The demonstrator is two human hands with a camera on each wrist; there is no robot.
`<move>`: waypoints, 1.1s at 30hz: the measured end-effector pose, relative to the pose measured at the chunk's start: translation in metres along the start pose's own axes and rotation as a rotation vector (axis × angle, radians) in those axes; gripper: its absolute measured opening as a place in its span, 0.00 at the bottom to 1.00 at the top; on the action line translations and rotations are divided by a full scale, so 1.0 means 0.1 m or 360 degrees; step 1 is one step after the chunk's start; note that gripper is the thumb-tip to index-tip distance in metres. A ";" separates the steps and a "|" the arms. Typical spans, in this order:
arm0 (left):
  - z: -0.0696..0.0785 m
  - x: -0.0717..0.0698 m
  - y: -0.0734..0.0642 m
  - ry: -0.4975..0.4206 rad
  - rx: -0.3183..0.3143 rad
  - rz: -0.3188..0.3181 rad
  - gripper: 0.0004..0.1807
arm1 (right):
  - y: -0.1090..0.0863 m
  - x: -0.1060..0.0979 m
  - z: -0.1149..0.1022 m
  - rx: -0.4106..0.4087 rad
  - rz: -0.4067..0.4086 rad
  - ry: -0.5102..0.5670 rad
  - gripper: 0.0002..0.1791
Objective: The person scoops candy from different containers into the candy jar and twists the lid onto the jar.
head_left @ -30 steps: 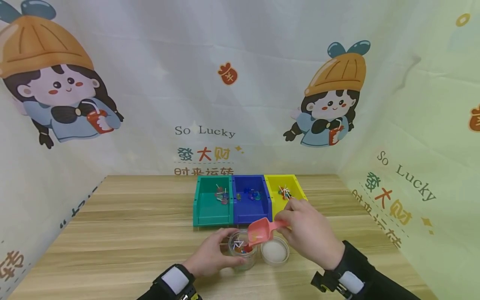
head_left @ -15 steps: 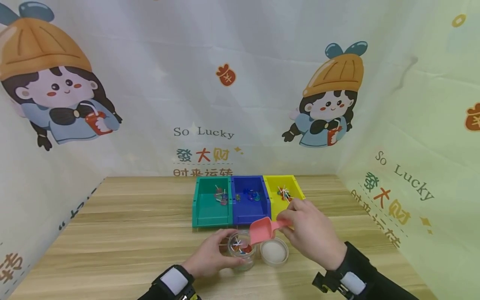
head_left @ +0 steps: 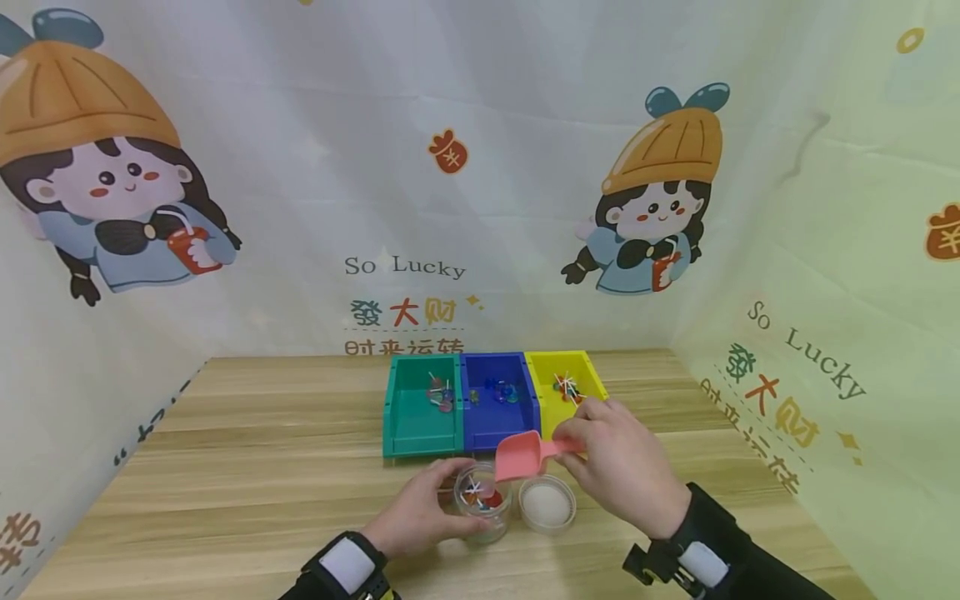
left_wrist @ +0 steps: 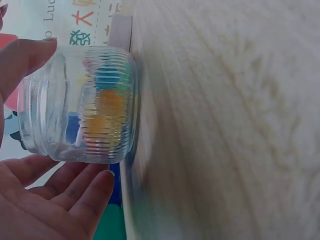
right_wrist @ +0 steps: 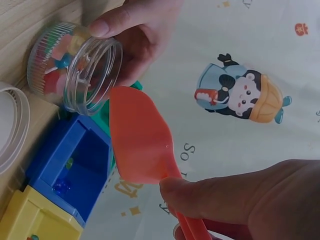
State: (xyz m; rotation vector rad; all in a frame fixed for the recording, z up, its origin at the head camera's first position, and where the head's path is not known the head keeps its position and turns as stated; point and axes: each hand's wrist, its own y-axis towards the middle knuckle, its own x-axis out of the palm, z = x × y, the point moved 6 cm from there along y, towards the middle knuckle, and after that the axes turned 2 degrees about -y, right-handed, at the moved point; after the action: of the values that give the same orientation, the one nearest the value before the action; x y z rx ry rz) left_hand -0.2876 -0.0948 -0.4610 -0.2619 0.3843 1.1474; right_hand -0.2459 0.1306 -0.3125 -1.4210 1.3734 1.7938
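A small clear ribbed jar [left_wrist: 95, 105] stands upright on the table with colourful bits in it, some with thin white sticks. My left hand [head_left: 423, 510] holds it from the left, thumb on the near side and fingers on the far side. In my right hand [head_left: 621, 467] the handle of a pink plastic scoop [head_left: 517, 456] is pinched between thumb and fingers. The scoop's blade [right_wrist: 140, 135] hangs above and beside the jar's open mouth [right_wrist: 95, 75], with nothing visible on it. A round pale lid [head_left: 547, 504] lies on the table to the jar's right.
Behind the jar, three joined bins stand side by side: green [head_left: 422, 433], blue [head_left: 498, 429] and yellow [head_left: 555, 362]. Each contains small coloured pieces; white sticks show in the green and yellow ones. A printed cloth [head_left: 517, 217] hangs behind and along both sides of the wooden table [head_left: 262, 467].
The scoop, tilted down at the jar's rim a second ago with small bits at its edge, has lifted slightly and levelled, and now looks bare. The left hand stays on the jar.
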 end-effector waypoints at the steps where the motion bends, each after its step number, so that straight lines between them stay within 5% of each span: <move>1: 0.01 -0.01 0.00 0.0002 0.0005 0.0006 0.49 | 0.00 0.00 0.00 0.0004 0.0001 0.0000 0.13; 10: 0.10 -0.19 -0.01 -0.0036 0.0021 0.0138 0.46 | 0.04 0.00 0.04 0.0024 0.0033 0.0028 0.12; 19: 0.25 -0.67 -0.01 0.0024 0.0061 0.0605 0.31 | 0.14 0.02 0.14 0.0145 0.0032 0.0123 0.13; 25: 0.24 -0.97 -0.01 -0.0005 -0.0016 0.0780 0.30 | 0.19 0.00 0.18 0.0192 0.0096 0.0168 0.10; 33: 0.10 -1.19 0.05 -0.0014 -0.0073 0.0984 0.29 | 0.28 0.02 0.24 0.0285 0.0137 0.0267 0.13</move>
State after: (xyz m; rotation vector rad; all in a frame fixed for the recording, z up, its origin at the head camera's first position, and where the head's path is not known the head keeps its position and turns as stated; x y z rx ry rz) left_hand -0.3327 -0.1879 -0.4019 -0.1809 0.4460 1.7647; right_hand -0.2804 0.1403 -0.3036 -1.4623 1.6588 1.5857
